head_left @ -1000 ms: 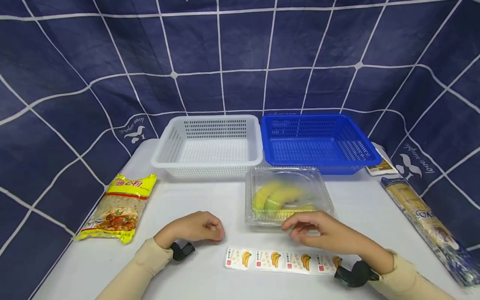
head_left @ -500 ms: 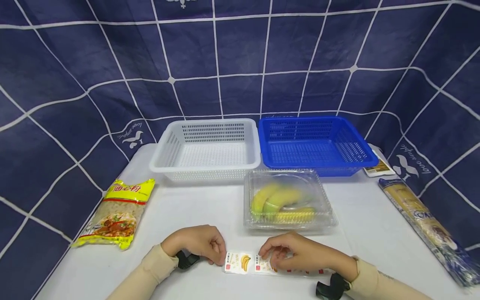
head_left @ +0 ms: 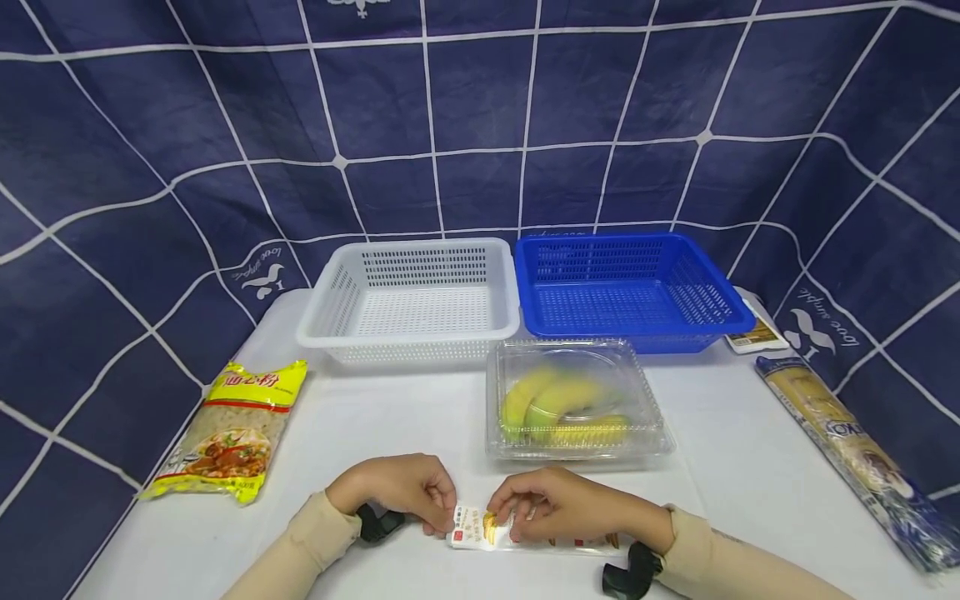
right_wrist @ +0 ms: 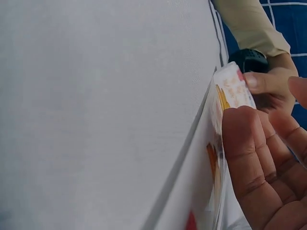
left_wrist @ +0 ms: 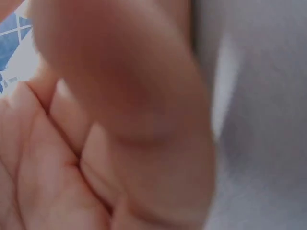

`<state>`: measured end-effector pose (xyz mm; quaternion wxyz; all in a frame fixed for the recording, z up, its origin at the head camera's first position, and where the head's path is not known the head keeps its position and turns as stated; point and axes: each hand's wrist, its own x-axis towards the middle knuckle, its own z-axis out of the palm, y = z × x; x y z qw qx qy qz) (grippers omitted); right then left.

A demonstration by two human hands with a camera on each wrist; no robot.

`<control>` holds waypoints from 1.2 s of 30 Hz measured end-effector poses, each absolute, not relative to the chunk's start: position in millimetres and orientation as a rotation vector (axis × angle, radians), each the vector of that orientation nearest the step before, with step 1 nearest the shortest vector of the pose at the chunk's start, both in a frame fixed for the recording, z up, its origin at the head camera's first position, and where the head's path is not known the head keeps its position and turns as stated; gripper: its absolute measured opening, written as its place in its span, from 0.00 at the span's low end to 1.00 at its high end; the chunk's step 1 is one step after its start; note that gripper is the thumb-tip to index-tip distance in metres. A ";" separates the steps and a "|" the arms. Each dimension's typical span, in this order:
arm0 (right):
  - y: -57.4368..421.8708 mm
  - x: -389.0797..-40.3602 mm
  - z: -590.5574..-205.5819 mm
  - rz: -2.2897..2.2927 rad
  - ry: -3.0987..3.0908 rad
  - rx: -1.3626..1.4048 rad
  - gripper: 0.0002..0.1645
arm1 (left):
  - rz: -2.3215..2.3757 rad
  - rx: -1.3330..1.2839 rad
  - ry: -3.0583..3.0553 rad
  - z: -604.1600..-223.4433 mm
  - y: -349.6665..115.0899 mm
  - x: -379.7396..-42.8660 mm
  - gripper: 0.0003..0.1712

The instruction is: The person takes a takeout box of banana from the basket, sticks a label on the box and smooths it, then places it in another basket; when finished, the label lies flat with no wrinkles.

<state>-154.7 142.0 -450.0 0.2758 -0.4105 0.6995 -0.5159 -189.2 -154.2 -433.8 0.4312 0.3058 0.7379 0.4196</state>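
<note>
A strip of banana stickers (head_left: 471, 527) lies along the front of the white table. At its left end, my left hand (head_left: 405, 490) pinches the corner between thumb and fingers. My right hand (head_left: 562, 502) is bent over the strip, covering part of it, its fingertips at the first banana picture. In the right wrist view the sticker strip (right_wrist: 232, 86) runs up to the left thumb (right_wrist: 259, 82), and the right fingers (right_wrist: 242, 143) touch its face, their thumb apart. Left fingers (left_wrist: 144, 96) fill the left wrist view, blurred. Behind sits a clear lidded box (head_left: 637, 417) with bananas (head_left: 562, 400) inside.
A white basket (head_left: 412, 340) and a blue basket (head_left: 637, 333) stand side by side at the back. A yellow food bag (head_left: 232, 433) lies left, a long noodle packet (head_left: 855, 450) right. A small packet (head_left: 757, 336) sits by the blue basket.
My right hand has moved left and down from the box's front edge onto the sticker strip. My left hand has come down to the strip's left end and now pinches it.
</note>
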 end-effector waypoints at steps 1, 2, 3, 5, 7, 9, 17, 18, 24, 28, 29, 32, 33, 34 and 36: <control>140.2 -154.8 -449.3 -1.383 1.877 -1.107 0.17 | 1.059 0.770 1.813 -434.5 -154.1 -190.1 0.04; 138.3 -154.8 -448.0 -1.376 1.884 -1.113 0.16 | 1.074 0.780 1.787 -435.4 -153.8 -191.0 0.05; 136.6 -154.7 -446.5 -1.367 1.896 -1.116 0.16 | 1.088 0.792 1.762 -436.1 -153.4 -191.8 0.05; 133.3 -154.7 -444.1 -1.348 1.920 -1.125 0.16 | 1.111 0.823 1.734 -436.5 -152.5 -192.9 0.07; 130.0 -154.4 -442.3 -1.340 1.938 -1.128 0.15 | 1.138 0.857 1.711 -436.5 -150.9 -193.8 0.08; 126.8 -153.8 -441.9 -1.343 1.946 -1.121 0.15 | 1.166 0.885 1.696 -436.1 -148.2 -194.7 0.09; 117.0 -150.6 -441.8 -1.410 1.964 -0.979 0.14 | 1.236 0.965 1.727 -435.6 -138.1 -192.7 0.09; 116.3 -150.0 -441.1 -1.414 1.983 -0.953 0.14 | 1.240 0.974 1.733 -436.0 -136.9 -192.2 0.09; 112.5 -147.4 -438.9 -1.450 2.031 -0.853 0.15 | 1.265 0.990 1.746 -437.1 -131.2 -190.3 0.10; 112.0 -146.6 -440.3 -1.494 1.969 -0.846 0.11 | 1.276 0.977 1.746 -436.6 -130.6 -189.8 0.09; 112.0 -146.5 -440.7 -1.504 1.955 -0.850 0.10 | 1.283 0.981 1.742 -436.5 -130.7 -189.6 0.09; 111.2 -146.2 -441.4 -1.502 1.962 -0.867 0.11 | 1.297 0.997 1.739 -436.4 -130.6 -189.1 0.09; 110.7 -146.0 -441.6 -1.497 1.970 -0.870 0.12 | 1.302 1.006 1.738 -436.8 -130.5 -188.8 0.09; 110.3 -145.6 -441.6 -1.492 1.980 -0.874 0.13 | 1.304 1.009 1.739 -437.1 -130.3 -188.5 0.09; 109.1 -145.2 -441.8 -1.473 2.005 -0.881 0.16 | 1.308 1.017 1.740 -437.7 -129.6 -187.8 0.09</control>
